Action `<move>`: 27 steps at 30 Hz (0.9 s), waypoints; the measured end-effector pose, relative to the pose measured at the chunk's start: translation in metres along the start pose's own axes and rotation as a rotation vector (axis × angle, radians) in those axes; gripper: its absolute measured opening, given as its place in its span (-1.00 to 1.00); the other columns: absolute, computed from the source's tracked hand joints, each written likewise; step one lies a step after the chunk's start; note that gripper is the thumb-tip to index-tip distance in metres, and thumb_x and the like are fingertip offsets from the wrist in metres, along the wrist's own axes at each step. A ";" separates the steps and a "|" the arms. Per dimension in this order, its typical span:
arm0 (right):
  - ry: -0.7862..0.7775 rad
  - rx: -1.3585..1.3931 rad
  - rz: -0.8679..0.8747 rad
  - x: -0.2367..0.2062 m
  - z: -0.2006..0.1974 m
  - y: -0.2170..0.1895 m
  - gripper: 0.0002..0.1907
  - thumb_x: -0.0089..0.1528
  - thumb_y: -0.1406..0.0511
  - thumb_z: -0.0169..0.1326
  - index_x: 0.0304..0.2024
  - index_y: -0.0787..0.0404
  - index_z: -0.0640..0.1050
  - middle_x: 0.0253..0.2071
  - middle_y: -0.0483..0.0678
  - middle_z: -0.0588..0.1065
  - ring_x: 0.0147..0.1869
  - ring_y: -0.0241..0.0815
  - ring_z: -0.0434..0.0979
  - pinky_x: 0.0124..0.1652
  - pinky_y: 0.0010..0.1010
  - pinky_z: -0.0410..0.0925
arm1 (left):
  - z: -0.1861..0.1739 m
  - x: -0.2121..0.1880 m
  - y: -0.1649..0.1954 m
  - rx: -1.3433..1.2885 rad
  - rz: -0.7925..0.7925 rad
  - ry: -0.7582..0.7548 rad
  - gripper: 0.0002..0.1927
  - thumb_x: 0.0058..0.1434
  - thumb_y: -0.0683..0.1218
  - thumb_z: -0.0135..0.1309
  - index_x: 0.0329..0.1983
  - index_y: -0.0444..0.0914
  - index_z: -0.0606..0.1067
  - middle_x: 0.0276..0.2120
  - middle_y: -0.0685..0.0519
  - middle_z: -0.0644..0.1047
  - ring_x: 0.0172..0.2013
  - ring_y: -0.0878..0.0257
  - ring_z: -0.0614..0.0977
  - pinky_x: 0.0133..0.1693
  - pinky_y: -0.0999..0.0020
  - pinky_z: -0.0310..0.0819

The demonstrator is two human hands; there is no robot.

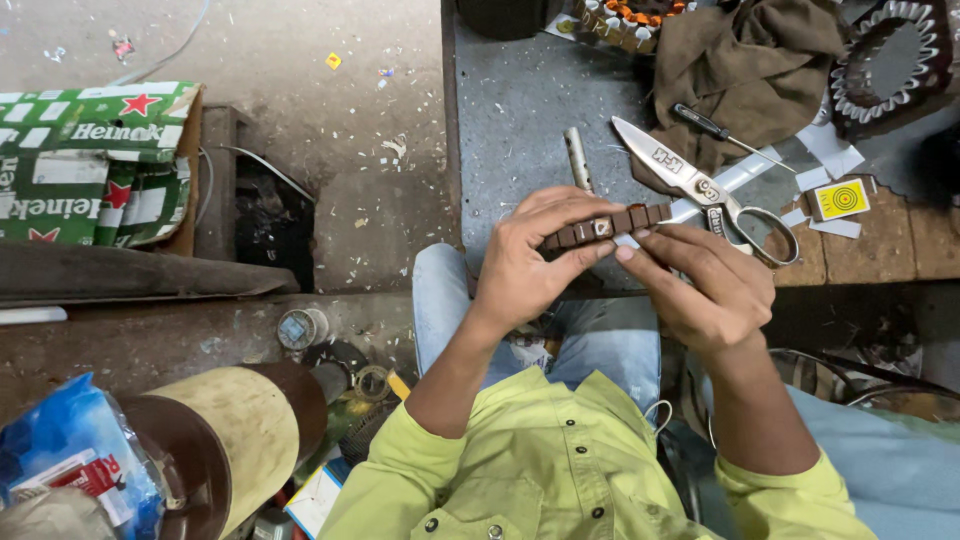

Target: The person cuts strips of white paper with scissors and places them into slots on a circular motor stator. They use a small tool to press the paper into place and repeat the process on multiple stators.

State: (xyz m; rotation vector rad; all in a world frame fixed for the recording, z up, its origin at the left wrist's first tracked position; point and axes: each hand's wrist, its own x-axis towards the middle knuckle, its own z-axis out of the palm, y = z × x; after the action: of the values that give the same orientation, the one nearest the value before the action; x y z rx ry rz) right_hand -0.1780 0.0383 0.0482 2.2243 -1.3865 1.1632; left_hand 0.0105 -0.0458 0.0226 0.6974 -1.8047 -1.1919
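1. Dusty concrete floor (330,180), littered with paper scraps, lies beside a grey, scuffed table (520,110).
2. Left hand (530,255) and right hand (705,285) together pinch a brown segmented strip (605,228), flat and ribbed, at the table's near edge.
3. Steel scissors (715,195) lie just beyond the strip, blades half open.
4. A crumpled brown cloth (750,60) sits at the far edge, a thin screwdriver (715,128) on it.
5. A small metal tube (578,158) lies just past the left hand.
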 end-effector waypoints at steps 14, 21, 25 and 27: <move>-0.157 0.019 -0.024 0.020 -0.013 0.003 -0.73 0.09 0.44 0.26 -0.13 0.29 0.69 -0.17 0.12 0.59 -0.05 0.06 0.66 -0.13 -0.25 0.52 | 0.001 0.001 0.003 0.022 -0.028 0.030 -0.63 0.17 -0.14 0.35 0.07 -0.17 0.62 0.00 0.01 0.65 0.14 0.12 0.64 0.25 0.23 0.48; -0.145 -0.008 0.013 0.016 -0.011 -0.002 -0.70 0.11 0.48 0.21 -0.09 0.26 0.69 -0.13 0.11 0.59 -0.02 0.06 0.65 -0.09 -0.25 0.53 | 0.003 -0.003 0.008 0.034 -0.022 0.058 -0.62 0.18 -0.17 0.33 0.08 -0.17 0.61 0.01 0.03 0.65 0.14 0.13 0.64 0.24 0.24 0.49; -0.125 -0.043 0.067 0.010 -0.007 -0.006 -0.68 0.15 0.52 0.20 -0.04 0.22 0.68 -0.09 0.07 0.59 0.03 0.02 0.64 -0.06 -0.29 0.53 | 0.004 -0.003 0.008 0.035 -0.030 0.068 -0.63 0.18 -0.18 0.33 0.08 -0.17 0.60 0.00 0.03 0.65 0.14 0.12 0.64 0.24 0.24 0.49; -0.123 -0.067 0.063 0.010 -0.005 -0.008 -0.66 0.14 0.52 0.19 -0.04 0.23 0.68 -0.09 0.07 0.59 0.02 0.03 0.64 -0.05 -0.28 0.53 | 0.005 -0.004 0.008 0.044 -0.035 0.075 -0.63 0.18 -0.18 0.33 0.08 -0.17 0.60 0.00 0.02 0.65 0.13 0.12 0.64 0.23 0.24 0.49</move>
State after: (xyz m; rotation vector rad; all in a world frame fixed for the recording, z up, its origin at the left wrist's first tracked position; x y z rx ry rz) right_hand -0.1721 0.0392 0.0600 2.2535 -1.5305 0.9991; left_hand 0.0083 -0.0375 0.0275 0.7913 -1.7675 -1.1369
